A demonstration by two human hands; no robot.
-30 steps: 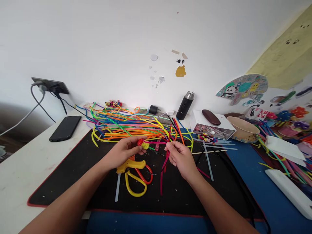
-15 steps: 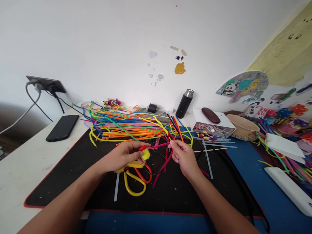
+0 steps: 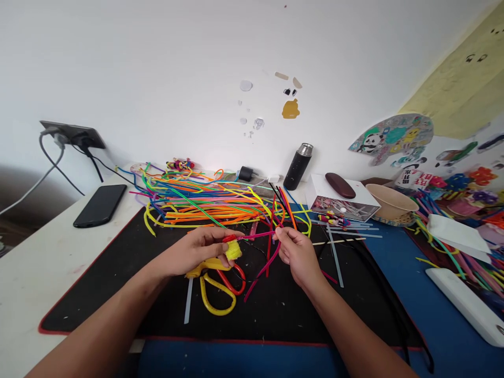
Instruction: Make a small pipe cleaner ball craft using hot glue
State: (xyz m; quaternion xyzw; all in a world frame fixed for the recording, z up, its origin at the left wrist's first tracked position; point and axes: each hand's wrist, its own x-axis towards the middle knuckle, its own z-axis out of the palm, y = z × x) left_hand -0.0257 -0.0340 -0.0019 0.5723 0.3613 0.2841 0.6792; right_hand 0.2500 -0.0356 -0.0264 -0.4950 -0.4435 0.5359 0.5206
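The red-and-yellow fuzzy piece (image 3: 233, 250) is above the black mat (image 3: 291, 315), pinched in the left hand's (image 3: 199, 252) fingers; the right hand's (image 3: 300, 258) fingers pinch a magenta fuzzy stem (image 3: 256, 235). Black and red Chinese characters mark a white wrapper (image 3: 412, 180).

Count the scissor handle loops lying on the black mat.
2. The yellow loop lies nearer the mat's front edge; the red loop is just behind it, to the right. The left hand could hide others.

Perhaps fuzzy strand (image 3: 260, 234) in right hand (image 3: 298, 258)
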